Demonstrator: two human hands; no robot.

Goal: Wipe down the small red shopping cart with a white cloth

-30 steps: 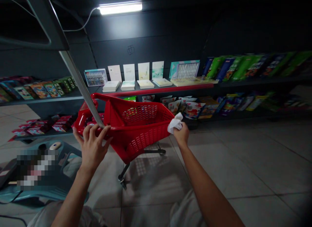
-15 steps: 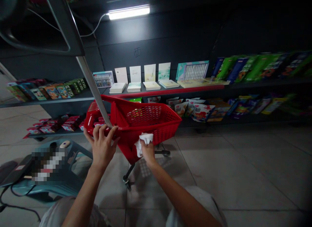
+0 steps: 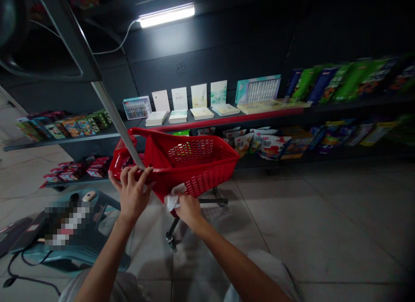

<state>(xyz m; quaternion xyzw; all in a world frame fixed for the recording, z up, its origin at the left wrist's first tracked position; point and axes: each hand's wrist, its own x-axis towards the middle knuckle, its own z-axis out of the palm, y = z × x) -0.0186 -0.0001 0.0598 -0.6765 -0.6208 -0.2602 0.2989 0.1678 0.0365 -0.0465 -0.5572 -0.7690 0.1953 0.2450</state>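
Note:
A red plastic shopping trolley basket (image 3: 194, 163) with mesh sides stands on a small wheeled frame in front of me. My left hand (image 3: 131, 194) curls its fingers over the basket's near rim, just beside a slanted metal shelf upright (image 3: 117, 124). My right hand (image 3: 189, 209) holds a crumpled white tissue (image 3: 171, 200) pressed against the basket's lower side. Part of the trolley's wheeled base (image 3: 170, 237) shows beneath the basket, with the rest hidden behind it.
Dark shelves (image 3: 220, 118) with cards, books and packaged goods run along the back wall. A blue plastic stool (image 3: 97, 202) stands at lower left, with a computer mouse and a blurred object on it. A black cable lies on the tiled floor.
My right hand has moved left and down along the basket's side, carrying the tissue. My left hand stays on the rim, and the view has shifted slightly.

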